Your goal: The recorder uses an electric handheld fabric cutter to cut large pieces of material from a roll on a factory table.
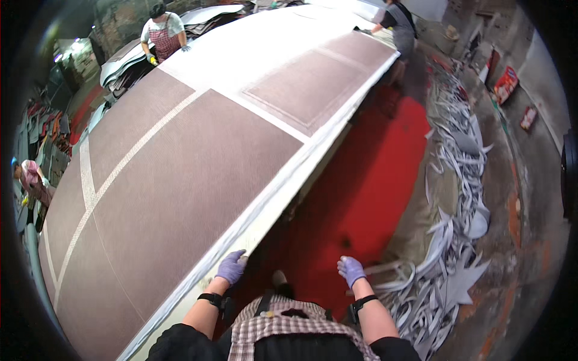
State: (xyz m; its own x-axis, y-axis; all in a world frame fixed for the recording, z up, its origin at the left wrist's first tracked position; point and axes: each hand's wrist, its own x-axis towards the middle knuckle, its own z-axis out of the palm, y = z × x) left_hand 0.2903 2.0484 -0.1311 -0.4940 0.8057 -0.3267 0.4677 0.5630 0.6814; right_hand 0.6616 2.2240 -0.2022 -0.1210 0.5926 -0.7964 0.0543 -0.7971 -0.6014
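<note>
My left hand (232, 266), in a purple glove, is at the near edge of a long table, its fingers loosely curled. Whether it touches the edge I cannot tell. Also in a purple glove, my right hand (351, 271) hangs over the red floor covering (373, 174), away from the table, with the fingers bent in. Nothing shows in either hand. Across the table lies a large brown ribbed sheet (198, 162) with pale bands and a whitish border strip (241, 225) along my side.
Grey-white trimmed strips (457, 180) lie heaped on the floor at right. One person (164, 33) leans over the far side with a yellow object in hand; another (400, 27) stands at the far right end, a third (33, 180) at far left. Stacked sheets (120, 66) lie behind.
</note>
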